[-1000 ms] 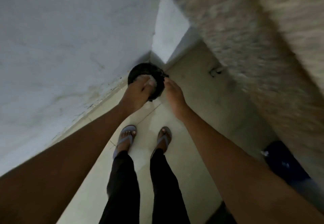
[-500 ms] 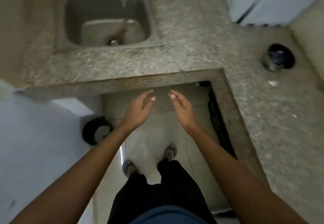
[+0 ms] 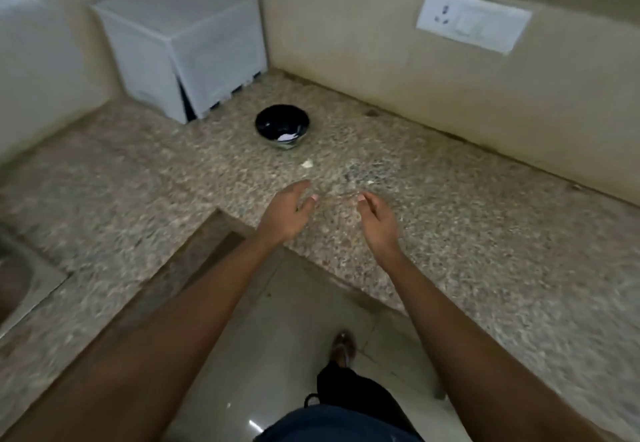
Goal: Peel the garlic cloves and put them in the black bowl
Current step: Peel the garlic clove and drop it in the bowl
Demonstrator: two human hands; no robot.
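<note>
Both the left hand (image 3: 285, 214) and right hand (image 3: 379, 221) hover empty, fingers loosely spread, above the speckled worktop (image 3: 450, 233). The black bowl (image 3: 282, 125) sits beyond them, with a pale scrap (image 3: 307, 164) just beside it.

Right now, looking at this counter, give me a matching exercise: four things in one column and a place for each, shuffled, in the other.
Things:
1. black bowl
2. white crate
3. socket plate
4. left hand

Places:
A. on the wall
B. back corner of the counter
C. over the counter's near edge, empty
D. mid-counter, just right of the crate

Pairs: 1-D, 2-B, 3-A, 4-C
</note>
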